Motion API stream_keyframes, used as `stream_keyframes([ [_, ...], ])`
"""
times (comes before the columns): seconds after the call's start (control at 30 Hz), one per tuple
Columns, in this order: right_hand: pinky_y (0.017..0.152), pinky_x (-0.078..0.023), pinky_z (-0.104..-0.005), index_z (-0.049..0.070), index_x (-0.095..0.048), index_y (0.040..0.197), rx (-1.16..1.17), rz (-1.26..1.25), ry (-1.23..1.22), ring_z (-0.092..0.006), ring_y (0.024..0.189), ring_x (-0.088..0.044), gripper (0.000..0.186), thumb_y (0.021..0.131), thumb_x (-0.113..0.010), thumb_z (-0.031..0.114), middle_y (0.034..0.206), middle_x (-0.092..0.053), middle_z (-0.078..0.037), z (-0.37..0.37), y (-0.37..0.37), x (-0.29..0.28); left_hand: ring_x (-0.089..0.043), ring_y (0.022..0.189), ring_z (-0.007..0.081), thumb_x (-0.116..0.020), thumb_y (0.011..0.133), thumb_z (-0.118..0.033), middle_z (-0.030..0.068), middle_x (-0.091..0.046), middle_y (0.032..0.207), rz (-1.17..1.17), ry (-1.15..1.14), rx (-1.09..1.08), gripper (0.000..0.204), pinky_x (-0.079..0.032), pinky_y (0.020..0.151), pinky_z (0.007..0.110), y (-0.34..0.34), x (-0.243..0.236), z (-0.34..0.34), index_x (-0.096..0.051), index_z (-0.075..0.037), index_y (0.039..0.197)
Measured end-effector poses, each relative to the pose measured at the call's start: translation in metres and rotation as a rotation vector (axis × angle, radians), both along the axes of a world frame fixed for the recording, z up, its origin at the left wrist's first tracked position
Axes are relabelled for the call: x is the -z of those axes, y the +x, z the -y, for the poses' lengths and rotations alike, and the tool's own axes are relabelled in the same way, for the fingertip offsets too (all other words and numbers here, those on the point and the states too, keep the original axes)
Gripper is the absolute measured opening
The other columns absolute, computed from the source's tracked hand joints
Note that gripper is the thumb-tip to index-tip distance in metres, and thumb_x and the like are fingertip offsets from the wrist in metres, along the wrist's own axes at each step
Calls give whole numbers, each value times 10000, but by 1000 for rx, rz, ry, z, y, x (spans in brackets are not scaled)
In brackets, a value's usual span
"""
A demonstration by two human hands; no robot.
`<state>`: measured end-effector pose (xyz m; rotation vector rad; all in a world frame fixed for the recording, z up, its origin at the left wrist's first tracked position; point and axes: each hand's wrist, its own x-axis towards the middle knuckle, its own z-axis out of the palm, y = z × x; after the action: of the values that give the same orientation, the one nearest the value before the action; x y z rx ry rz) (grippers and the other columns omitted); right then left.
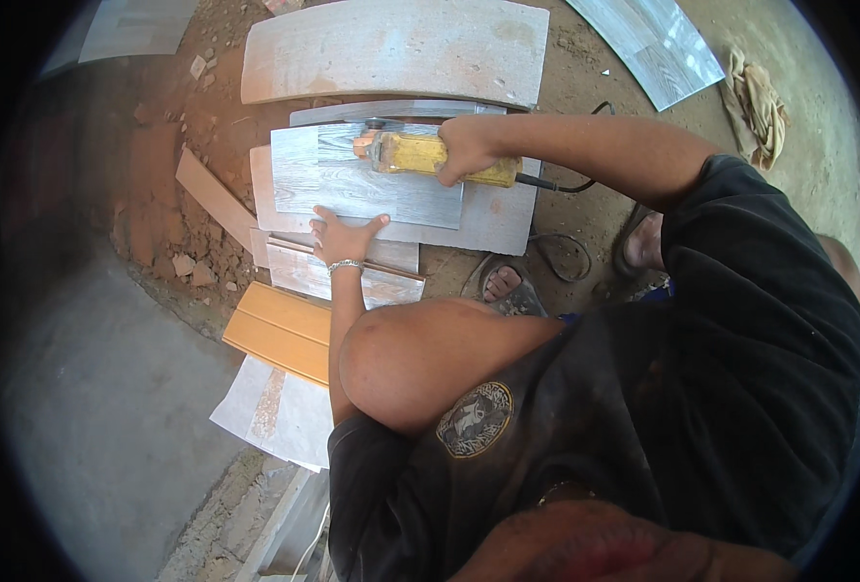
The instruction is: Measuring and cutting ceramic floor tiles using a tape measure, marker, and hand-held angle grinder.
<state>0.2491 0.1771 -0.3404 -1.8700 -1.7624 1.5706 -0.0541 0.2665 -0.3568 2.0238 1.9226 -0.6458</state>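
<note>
My right hand [467, 150] is wrapped round the body of a yellow angle grinder [409, 153], its black cord trailing off to the right. The grinder's head and disc are at the far edge of a grey wood-patterned tile [382, 206]; whether the disc touches the tile is hard to tell. On the near edge of this tile rests my left hand [346, 236], thumb and fingers spread, holding nothing. Beneath it lies a larger pale slab [503, 228], and a narrow tile strip [391, 110] shows just beyond.
A big pale slab [391, 48] lies farther off. Cut tile pieces [343, 276], an orange grooved panel [275, 330] and a white sheet [299, 412] lie near my left forearm. Rubble [197, 270] is at the left. A crumpled cloth [755, 107] and a grey tile [653, 48] lie far right.
</note>
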Motion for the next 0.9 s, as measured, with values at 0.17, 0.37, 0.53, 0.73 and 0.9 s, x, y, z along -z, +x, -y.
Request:
stream_keyframes([
  [0.17,797,-566,-443,-142,-691,987,-3,4,3,-378,884,-716,657,686,-746,439,934,-720,-294,5,3,-2,-183,1552,424,-881,549,-706,382,-171,1622,0,-3,3,1566,-172,1233,562,1,-2,-1,-5,41,1611],
  [0.37,801,-566,-442,-138,-686,1014,-11,-4,-7,-376,887,-716,667,685,-746,440,935,-722,-286,10,8,-4,-174,1558,412,-877,560,-702,369,-181,1627,-16,-20,-11,1556,-161,1234,575,4,-4,1,-2,41,1611],
  [0.53,804,-563,-444,-126,-689,1023,2,1,-20,-380,895,-715,660,687,-747,440,940,-725,-277,14,11,-3,-169,1561,406,-877,561,-700,361,-178,1632,-16,-18,-14,1554,-162,1232,581,5,-5,0,-2,37,1612],
  [0.73,801,-563,-441,-109,-698,996,-13,17,-16,-376,895,-718,630,689,-751,439,930,-728,-268,19,13,-1,-171,1562,400,-875,553,-715,352,-182,1635,-20,-14,-14,1565,-161,1231,586,4,-4,-1,-2,33,1614],
  [0.9,790,-565,-443,-103,-707,958,-25,17,-27,-369,869,-721,610,689,-754,442,891,-732,-255,27,19,-5,-179,1559,402,-871,551,-727,358,-182,1632,-19,-23,-6,1566,-169,1221,599,4,-4,-1,-7,31,1615],
])
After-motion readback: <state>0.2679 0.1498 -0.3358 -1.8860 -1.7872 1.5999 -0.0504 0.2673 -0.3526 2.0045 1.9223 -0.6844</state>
